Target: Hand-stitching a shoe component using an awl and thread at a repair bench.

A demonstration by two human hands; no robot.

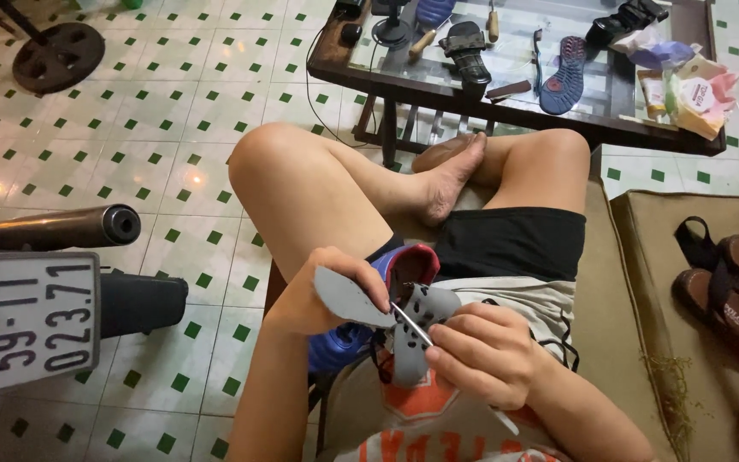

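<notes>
Right hand (482,352) nearest, grip closed on a thin metal tool (410,323) poked at the perforated grey tongue (416,329) of a blue shoe (361,334) lying in the lap. Left hand (322,291) just beyond, grip pinched on a flat grey insole (348,295) lifted out of the shoe. Probably light and floppy, bending readily; best held at the edge near the heel, with the shoe steadied by its firmer sole. Farther off, a glass-topped table (515,111) bearing sandals (465,50) and another shoe sole (564,77).
</notes>
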